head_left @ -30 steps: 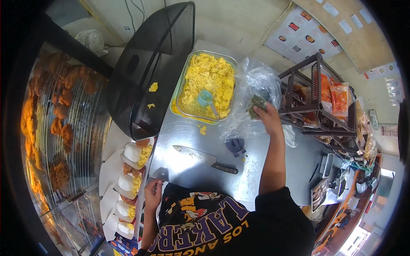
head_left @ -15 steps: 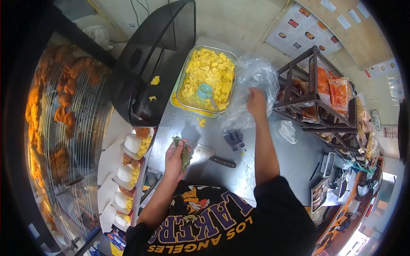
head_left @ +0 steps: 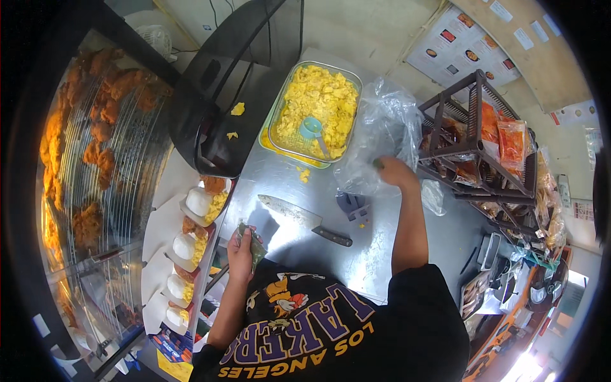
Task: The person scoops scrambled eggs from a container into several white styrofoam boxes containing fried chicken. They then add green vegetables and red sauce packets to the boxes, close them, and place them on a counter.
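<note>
My left hand (head_left: 241,253) is closed around a small clear plastic packet with dark green contents (head_left: 257,248), close to the table's near left edge. My right hand (head_left: 396,172) reaches over a crumpled clear plastic bag (head_left: 382,134). A small dark green piece (head_left: 379,163) shows at its pinched fingertips, too small to name. Between the hands lies a knife (head_left: 305,219) with a broad blade and black handle. Beyond it stands a glass-like tray (head_left: 274,130) of scrambled egg (head_left: 321,95), with a light blue scoop (head_left: 310,128) resting in the egg.
Several boxes of rice, fried chicken and egg (head_left: 198,200) line the left side. Fried chicken fills a lit display case (head_left: 95,153) beyond them. A brown plastic rack (head_left: 474,143) with red packets stands right. A dark grey flat plastic piece (head_left: 352,205) lies mid-table.
My left hand has drawn back toward my body with the green packet. My right hand has come slightly nearer over the plastic bag, and a green piece now shows at its fingertips.
</note>
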Action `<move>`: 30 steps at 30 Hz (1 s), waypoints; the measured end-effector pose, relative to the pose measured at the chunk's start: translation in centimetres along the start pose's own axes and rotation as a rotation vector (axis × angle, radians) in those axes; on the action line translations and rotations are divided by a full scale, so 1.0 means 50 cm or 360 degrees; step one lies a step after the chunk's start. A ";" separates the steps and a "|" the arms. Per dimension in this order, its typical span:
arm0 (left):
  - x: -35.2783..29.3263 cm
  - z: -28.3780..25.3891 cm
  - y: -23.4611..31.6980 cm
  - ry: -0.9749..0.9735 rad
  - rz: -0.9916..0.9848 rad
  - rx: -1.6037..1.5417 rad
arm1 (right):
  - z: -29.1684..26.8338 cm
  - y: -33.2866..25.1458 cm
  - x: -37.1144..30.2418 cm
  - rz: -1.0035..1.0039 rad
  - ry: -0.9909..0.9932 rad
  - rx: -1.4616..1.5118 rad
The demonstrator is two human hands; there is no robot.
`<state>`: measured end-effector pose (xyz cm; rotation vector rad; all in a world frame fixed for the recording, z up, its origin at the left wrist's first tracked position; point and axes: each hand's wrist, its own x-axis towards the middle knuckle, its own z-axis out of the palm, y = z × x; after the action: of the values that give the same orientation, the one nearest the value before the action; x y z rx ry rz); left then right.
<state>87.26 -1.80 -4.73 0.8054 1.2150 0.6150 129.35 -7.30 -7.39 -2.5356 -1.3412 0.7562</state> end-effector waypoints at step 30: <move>-0.009 0.073 -0.021 -0.0729 0.0106 0.0628 | -0.148 0.006 -0.673 0.0507 0.0990 0.0652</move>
<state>90.68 -3.53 -4.81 1.2455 0.8956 0.2196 117.70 -34.21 10.73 -2.3654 -0.5317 0.2052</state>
